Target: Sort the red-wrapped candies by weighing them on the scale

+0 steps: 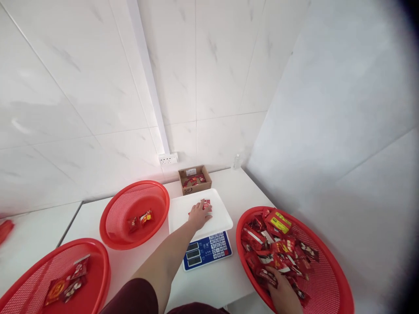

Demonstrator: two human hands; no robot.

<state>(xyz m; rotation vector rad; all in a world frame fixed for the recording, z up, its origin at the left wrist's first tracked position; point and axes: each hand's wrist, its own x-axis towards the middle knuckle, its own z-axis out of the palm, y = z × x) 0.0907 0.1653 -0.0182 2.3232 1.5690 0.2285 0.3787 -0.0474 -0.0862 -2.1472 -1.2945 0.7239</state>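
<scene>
My left hand [198, 216] rests over a small red packet [207, 204] on the white pan of a digital scale [221, 218]. Its fingers are spread and partly cover the packet. Below the pan, the blue keypad panel [207, 251] shows; its displays are too small to read. Inside the large red basket [340, 283] at right, my right hand [284, 293] is closed at a dark red packet [269, 278] near the front rim. Some of its fingers are hidden among the piled red packets [283, 247]. A yellow-labelled packet [280, 221] lies atop the pile.
Left of the scale, a red basket [109, 218] holds two packets. Another red basket [105, 279] at lower left contains several more. Against the wall stand a cardboard box [196, 189] with red packets and a clear bottle [236, 162]. A socket strip [168, 158] is above the table.
</scene>
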